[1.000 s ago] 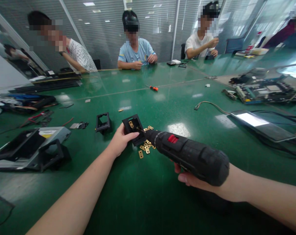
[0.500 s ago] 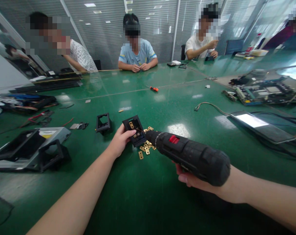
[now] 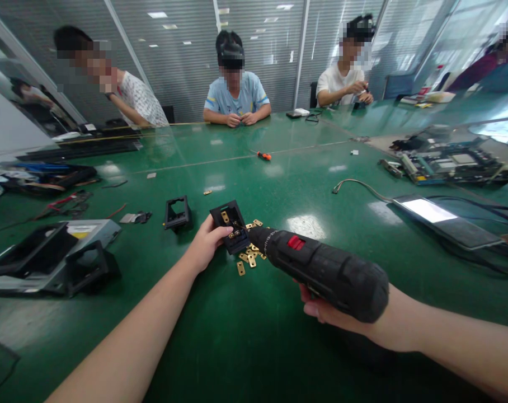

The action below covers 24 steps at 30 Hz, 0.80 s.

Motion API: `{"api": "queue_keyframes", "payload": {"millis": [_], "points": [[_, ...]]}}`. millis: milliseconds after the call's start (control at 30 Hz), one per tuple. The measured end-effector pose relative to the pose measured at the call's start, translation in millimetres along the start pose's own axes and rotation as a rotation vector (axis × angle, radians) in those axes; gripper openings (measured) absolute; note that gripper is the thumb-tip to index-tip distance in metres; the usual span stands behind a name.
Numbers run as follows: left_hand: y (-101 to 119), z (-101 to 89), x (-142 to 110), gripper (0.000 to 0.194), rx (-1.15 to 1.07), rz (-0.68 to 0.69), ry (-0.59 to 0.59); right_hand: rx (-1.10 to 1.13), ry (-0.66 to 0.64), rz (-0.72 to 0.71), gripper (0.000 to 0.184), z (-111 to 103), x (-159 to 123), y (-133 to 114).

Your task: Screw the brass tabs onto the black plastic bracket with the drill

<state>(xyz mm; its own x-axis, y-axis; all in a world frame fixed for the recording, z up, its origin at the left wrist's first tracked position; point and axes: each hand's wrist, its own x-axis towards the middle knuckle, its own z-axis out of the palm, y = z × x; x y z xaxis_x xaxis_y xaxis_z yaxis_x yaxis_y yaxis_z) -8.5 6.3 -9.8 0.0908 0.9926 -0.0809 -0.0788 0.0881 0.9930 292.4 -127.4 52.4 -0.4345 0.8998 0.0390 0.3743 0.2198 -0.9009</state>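
Note:
My left hand (image 3: 204, 244) grips a black plastic box (image 3: 236, 245) by its left side, thumb over the rim. Brass pieces show inside the box, one of them a flat brass plate (image 3: 225, 216) with holes. A black cordless drill (image 3: 325, 267) with a red switch is in my right hand (image 3: 342, 319), fingers wrapped around its handle. The drill's front end points left into the box; the tip is too small to make out. Several loose brass plates (image 3: 252, 261) lie on the green table beside and behind the box.
Left of the box stands a black plastic frame (image 3: 178, 214); farther left is a grey metal case (image 3: 98, 230) with another black frame (image 3: 92, 268). An orange screwdriver (image 3: 264, 156) lies ahead. To the right are a lit device (image 3: 467, 232) with cables and circuit boards (image 3: 459, 162). Several people sit opposite.
The drill and my right hand have shifted slightly left. My left hand still holds the box in nearly the same place. Across the table, the person in white has lowered a hand.

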Motion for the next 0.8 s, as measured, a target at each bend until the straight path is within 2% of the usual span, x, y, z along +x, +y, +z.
{"api": "queue_keyframes", "payload": {"millis": [133,333,600,800], "points": [[0.4,-0.2,-0.5,0.048,0.008,0.002,-0.004,-0.026,-0.012,0.019,0.024,-0.5,0.2,-1.4],[0.9,0.1,-0.8,0.048,0.020,0.007,0.009,-0.003,-0.004,-0.043,0.020,0.4,1.9,-4.3],[2.6,2.5,-1.6,0.049,0.008,0.002,0.017,-0.052,0.004,-0.019,0.023,-0.9,-0.4,-2.0],[0.8,1.6,-0.2,0.049,0.006,0.000,0.016,-0.070,0.018,-0.080,0.017,0.4,1.0,-7.2]]}}
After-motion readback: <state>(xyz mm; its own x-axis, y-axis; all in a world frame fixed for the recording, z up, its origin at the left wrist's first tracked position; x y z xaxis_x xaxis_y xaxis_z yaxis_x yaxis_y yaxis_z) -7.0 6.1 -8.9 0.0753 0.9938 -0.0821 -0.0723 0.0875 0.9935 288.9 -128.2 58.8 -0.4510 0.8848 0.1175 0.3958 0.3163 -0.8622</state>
